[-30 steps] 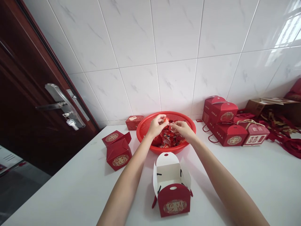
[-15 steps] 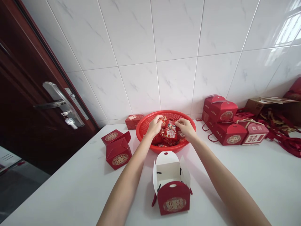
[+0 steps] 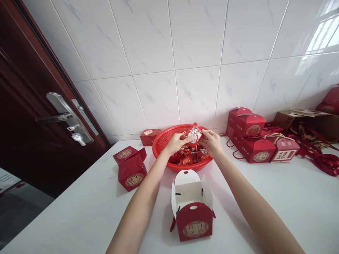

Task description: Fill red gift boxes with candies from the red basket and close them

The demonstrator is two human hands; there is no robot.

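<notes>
A small red printed snack packet [image 3: 195, 133] is held tilted over the red plastic basket [image 3: 160, 141]. My left hand [image 3: 177, 144] pinches its left side, the thumb lying across the front. On the packet's right edge, my right hand [image 3: 213, 144] grips with bent fingers. Below them in the basket lie several shiny red wrapped sweets [image 3: 186, 160]. Nearer to me stands a dark red gift box [image 3: 195, 222] with its flaps up, showing a white inside with black cord ends.
To the left are closed red boxes [image 3: 132, 175] and a small red carton [image 3: 149, 137] by the wall. Stacked red boxes [image 3: 250, 127], a brown carton [image 3: 304, 118] and red ribbons [image 3: 323, 162] are on the right. A dark door [image 3: 34, 88] borders the table's left side.
Both hands have lifted the red packet up from the sweets, and it has turned to a slant. The left hand has shifted slightly right and down. The gift box stays in place.
</notes>
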